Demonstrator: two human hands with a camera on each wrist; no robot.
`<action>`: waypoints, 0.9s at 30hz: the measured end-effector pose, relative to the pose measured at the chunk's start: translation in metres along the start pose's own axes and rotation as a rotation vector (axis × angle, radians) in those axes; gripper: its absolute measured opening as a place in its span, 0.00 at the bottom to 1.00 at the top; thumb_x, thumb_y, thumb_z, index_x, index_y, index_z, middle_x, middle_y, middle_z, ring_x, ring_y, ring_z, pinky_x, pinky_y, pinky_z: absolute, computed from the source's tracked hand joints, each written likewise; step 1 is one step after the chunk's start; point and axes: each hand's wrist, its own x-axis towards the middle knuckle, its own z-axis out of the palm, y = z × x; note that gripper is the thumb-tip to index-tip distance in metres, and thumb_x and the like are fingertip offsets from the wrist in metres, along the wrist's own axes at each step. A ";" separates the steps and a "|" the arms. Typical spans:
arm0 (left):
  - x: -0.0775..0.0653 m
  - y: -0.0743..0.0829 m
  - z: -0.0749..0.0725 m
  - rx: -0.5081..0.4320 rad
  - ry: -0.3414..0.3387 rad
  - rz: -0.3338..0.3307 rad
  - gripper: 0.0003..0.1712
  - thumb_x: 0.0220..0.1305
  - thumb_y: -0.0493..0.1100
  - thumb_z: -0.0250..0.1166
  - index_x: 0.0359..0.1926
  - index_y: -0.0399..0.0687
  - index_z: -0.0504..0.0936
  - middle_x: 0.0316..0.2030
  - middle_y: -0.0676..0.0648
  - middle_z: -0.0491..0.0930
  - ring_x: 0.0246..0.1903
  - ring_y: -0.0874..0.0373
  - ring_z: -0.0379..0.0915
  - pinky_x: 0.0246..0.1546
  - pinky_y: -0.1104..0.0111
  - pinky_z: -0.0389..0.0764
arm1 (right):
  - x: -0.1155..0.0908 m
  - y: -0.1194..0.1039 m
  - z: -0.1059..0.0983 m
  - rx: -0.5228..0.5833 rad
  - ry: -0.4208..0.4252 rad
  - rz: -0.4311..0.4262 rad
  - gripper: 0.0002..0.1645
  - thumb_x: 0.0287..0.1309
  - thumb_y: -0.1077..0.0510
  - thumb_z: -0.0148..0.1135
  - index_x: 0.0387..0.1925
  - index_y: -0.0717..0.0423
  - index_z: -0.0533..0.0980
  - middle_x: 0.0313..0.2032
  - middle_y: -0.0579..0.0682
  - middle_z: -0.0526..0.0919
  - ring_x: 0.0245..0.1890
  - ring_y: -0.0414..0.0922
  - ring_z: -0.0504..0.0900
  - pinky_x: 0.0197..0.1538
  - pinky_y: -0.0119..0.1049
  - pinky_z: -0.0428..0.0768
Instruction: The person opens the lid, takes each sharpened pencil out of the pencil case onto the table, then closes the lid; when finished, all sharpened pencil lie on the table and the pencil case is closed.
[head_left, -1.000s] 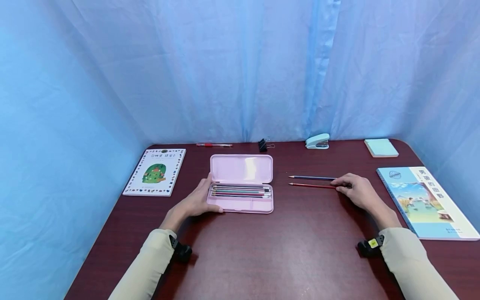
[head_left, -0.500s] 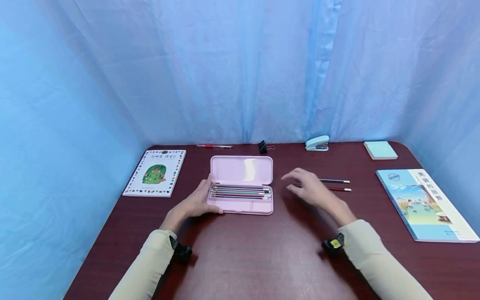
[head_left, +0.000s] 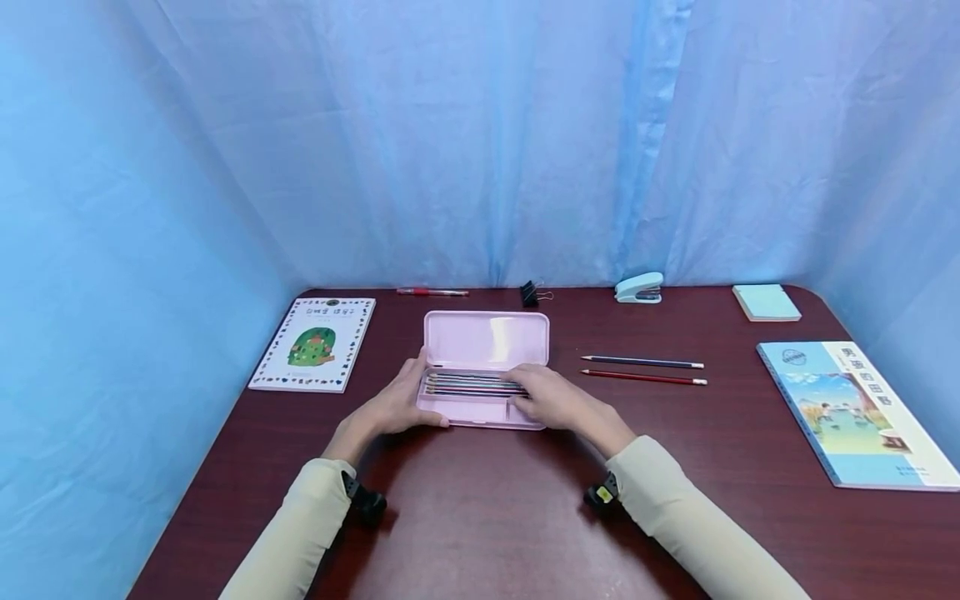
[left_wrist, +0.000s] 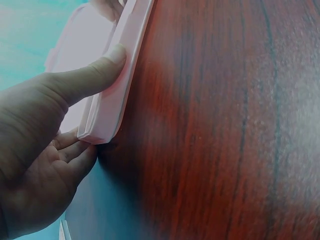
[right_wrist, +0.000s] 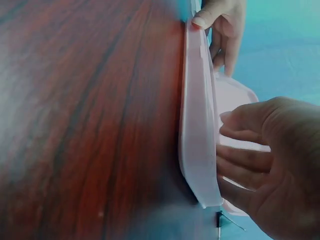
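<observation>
The lidded pink pencil case (head_left: 467, 409) stands open on the dark red table, its lid tipped back. Several pencils (head_left: 472, 386) lie side by side in its rear compartment. My left hand (head_left: 393, 404) grips the case's left end, thumb on the front rim and fingers round the side. Over the right end, my right hand (head_left: 562, 398) reaches in with bent fingers at the pencils' ends. The rim hides those fingertips in the right wrist view, and I cannot tell whether they pinch a pencil. A dark blue pencil (head_left: 643, 362) and a red pencil (head_left: 643, 377) lie right of the case.
Along the back edge are a red pen (head_left: 432, 292), a black binder clip (head_left: 531, 294), a mint stapler (head_left: 639, 288) and a notepad (head_left: 767, 302). A white book (head_left: 312, 345) lies at left, a larger book (head_left: 847, 412) at right. Blue curtains surround the table.
My right hand has let go of the red pencil on the table, now beside the blue one, and moved left into the case. The left hand has kept its grip.
</observation>
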 end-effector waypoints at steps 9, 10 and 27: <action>0.000 0.001 -0.001 0.002 0.004 0.037 0.72 0.40 0.57 0.75 0.72 0.45 0.33 0.63 0.40 0.53 0.61 0.52 0.53 0.62 0.58 0.56 | 0.007 0.012 0.001 0.108 0.017 -0.016 0.12 0.53 0.68 0.60 0.41 0.63 0.80 0.36 0.53 0.83 0.39 0.46 0.79 0.46 0.41 0.75; 0.000 0.001 -0.001 0.000 0.000 0.032 0.72 0.40 0.57 0.75 0.72 0.45 0.32 0.64 0.41 0.53 0.62 0.52 0.53 0.62 0.59 0.56 | 0.007 0.013 0.001 0.117 0.019 -0.019 0.12 0.52 0.69 0.60 0.40 0.63 0.80 0.36 0.52 0.83 0.38 0.46 0.80 0.45 0.41 0.75; 0.000 -0.002 -0.001 -0.001 0.002 0.029 0.72 0.39 0.59 0.75 0.72 0.46 0.33 0.63 0.42 0.54 0.60 0.53 0.54 0.62 0.60 0.57 | 0.003 0.018 -0.003 0.164 0.044 0.031 0.10 0.51 0.67 0.62 0.37 0.58 0.82 0.31 0.49 0.81 0.33 0.40 0.76 0.39 0.36 0.75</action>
